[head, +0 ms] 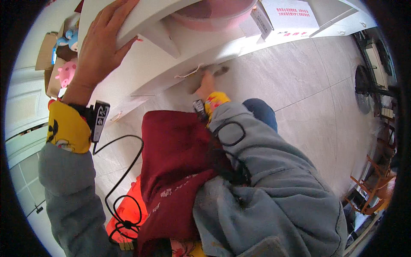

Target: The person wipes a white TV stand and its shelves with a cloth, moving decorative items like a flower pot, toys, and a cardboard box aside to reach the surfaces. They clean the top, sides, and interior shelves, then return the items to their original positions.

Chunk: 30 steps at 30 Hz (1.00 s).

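My left hand rests on a white shelf panel at the upper left, its thumb spread from the fingers by the curved edge. Low down, my right hand reaches toward the floor beside the front of the white cabinet. Close to it is a cord handle on the cabinet front. A grey-brown blurred thing shows just beyond my right fingers; whether they hold it is unclear. Both wrists wear yellow printed bands with small devices strapped on.
A pink basin and a white printed carton sit on the lower shelf. Toys, including a pink pig, fill a cardboard box at left. A black cable loops beside me. A standing fan and wooden chair are at right.
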Motion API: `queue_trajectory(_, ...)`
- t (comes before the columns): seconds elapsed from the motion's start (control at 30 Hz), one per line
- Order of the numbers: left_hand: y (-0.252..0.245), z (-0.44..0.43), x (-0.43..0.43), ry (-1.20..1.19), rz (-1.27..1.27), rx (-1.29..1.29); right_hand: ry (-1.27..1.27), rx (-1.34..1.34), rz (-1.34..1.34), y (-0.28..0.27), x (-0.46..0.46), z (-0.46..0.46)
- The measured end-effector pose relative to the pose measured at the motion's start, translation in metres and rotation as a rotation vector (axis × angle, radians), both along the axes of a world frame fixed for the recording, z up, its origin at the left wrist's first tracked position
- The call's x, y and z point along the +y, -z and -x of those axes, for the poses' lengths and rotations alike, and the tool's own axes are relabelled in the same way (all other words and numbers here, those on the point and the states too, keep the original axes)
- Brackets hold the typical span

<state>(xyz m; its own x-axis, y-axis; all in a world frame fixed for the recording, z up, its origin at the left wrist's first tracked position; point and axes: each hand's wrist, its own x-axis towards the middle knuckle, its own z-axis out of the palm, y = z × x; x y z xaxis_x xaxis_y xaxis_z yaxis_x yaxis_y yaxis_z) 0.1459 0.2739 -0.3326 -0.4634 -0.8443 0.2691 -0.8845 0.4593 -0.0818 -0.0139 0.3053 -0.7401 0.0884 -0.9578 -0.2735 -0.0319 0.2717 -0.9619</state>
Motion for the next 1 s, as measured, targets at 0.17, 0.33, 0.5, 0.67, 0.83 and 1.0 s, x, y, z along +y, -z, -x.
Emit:
queue_trajectory(0.17,-0.002,0.006,0.001,-0.017,0.001,-0.006,-0.45,0.173,0.25,0.024,0.063,-0.087)
queue_trajectory(0.33,-0.002,0.014,0.001,-0.118,-0.003,-0.101,-0.449,-0.062,0.225,0.035,0.078,-0.108)
queue_trajectory(0.5,-0.004,0.017,-0.002,-0.106,-0.016,-0.123,-0.222,-0.049,0.044,0.047,0.088,-0.133)
queue_trajectory(0.67,-0.005,0.016,-0.001,-0.076,-0.036,-0.085,0.03,-0.172,-0.094,0.081,0.045,-0.071)
queue_trajectory(0.83,-0.01,0.019,0.002,-0.107,-0.078,-0.028,0.277,-0.513,-0.412,0.077,-0.052,0.032)
queue_trajectory(1.0,-0.01,0.021,0.003,-0.115,-0.024,-0.051,0.698,-0.639,-0.505,0.044,-0.156,0.155)
